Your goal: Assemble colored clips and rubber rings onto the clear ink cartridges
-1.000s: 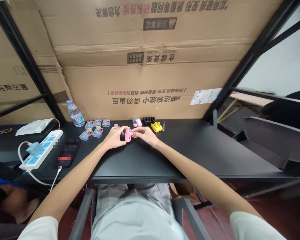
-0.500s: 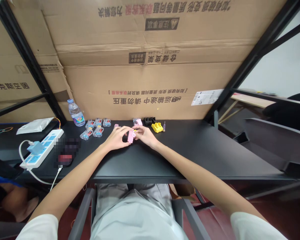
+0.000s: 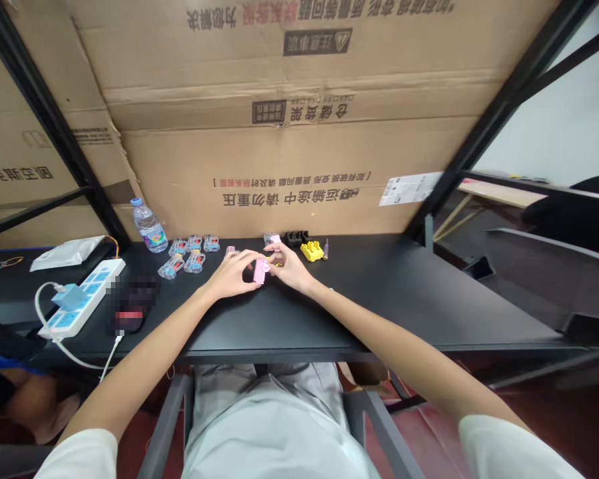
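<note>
Pink part (image 3: 260, 271), L hand (image 3: 232, 274) (R (image 3: 290, 267) off)

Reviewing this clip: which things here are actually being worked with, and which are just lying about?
Worked with: the pink plastic piece, held between the left hand and the right hand.

Lying about: the clear plastic pieces, the yellow plastic piece, the water bottle, the power strip, the white packet.

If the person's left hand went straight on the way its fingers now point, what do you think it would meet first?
The left hand would meet the pink plastic piece first; its fingertips already seem against it, though depth is hard to judge.
</note>
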The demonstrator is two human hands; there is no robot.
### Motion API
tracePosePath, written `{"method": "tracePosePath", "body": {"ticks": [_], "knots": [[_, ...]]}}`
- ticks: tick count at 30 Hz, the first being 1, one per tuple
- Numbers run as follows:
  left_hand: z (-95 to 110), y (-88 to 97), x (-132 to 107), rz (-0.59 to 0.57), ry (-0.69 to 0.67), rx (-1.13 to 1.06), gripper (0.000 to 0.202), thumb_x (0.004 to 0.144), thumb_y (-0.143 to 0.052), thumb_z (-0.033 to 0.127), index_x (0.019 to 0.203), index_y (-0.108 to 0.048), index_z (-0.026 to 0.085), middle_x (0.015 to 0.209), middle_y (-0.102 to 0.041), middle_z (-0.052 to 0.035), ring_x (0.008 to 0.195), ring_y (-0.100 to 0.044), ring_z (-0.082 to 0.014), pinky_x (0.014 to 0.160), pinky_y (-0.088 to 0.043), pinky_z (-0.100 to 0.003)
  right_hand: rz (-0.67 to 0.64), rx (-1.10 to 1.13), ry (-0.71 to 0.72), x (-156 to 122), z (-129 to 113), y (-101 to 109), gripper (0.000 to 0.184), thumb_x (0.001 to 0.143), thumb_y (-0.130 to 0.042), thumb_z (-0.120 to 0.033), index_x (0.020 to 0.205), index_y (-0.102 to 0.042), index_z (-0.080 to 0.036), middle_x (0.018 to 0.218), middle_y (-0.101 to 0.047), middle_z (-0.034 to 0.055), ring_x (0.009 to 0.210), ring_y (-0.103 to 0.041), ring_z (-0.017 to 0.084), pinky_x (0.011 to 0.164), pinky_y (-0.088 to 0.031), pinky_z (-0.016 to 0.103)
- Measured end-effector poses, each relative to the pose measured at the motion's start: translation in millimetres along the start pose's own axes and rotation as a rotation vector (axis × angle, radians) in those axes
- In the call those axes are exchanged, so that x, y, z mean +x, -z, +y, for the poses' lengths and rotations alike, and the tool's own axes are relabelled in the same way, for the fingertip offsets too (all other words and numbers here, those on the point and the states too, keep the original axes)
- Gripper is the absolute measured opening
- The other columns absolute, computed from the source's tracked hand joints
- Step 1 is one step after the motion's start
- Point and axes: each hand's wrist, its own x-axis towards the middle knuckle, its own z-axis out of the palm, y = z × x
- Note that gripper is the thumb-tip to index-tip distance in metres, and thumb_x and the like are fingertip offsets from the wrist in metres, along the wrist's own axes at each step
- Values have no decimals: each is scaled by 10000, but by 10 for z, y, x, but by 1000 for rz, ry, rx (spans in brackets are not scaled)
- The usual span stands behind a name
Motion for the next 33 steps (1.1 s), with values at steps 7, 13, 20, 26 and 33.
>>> {"method": "tracePosePath", "body": {"ticks": [7,13,20,26,33], "knots": [[-18,-59,17,83,110,61,621,788,-876,387,1337,-614,266,1290,-730,-36,963,-712,-235,1098,-376,-448,-14,142,-141,-14,-60,0,379,928,-714,-477,1206,-625,-235,918,-729,26,780,-738,183,665,-621,314],[-82,-38,9,55,88,113,674,819,-869,513,1394,-609,278,1370,-708,-57,1190,-662,-301,1155,-335,-472,-57,52,-119,-19,20,-22,501,879,-810,-454,1278,-612,-224,925,-749,36,818,-741,211,702,-662,359],[-414,117,-65,71,159,325,457,1056,-531,265,1510,-562,300,1546,-591,-81,1368,-523,-331,1137,-334,-520,66,-60,-61,34,90,42,555,808,-866,-444,1253,-651,-192,1022,-768,82,903,-749,226,920,-645,438],[-686,92,-155,-22,230,408,517,1014,-409,109,1425,-644,317,1527,-603,-68,1357,-528,-328,1118,-350,-540,-38,-45,-40,-3,-23,26,438,827,-849,-503,1121,-752,-195,1344,-745,144,982,-773,248,928,-651,434],[-643,96,-129,-7,282,321,502,1051,-392,208,1519,-546,308,1529,-613,-64,1403,-502,-316,1185,-313,-526,-129,-111,-70,-56,-160,-17,504,885,-782,-569,1210,-795,-184,1095,-812,105,931,-770,251,900,-641,408]]}}
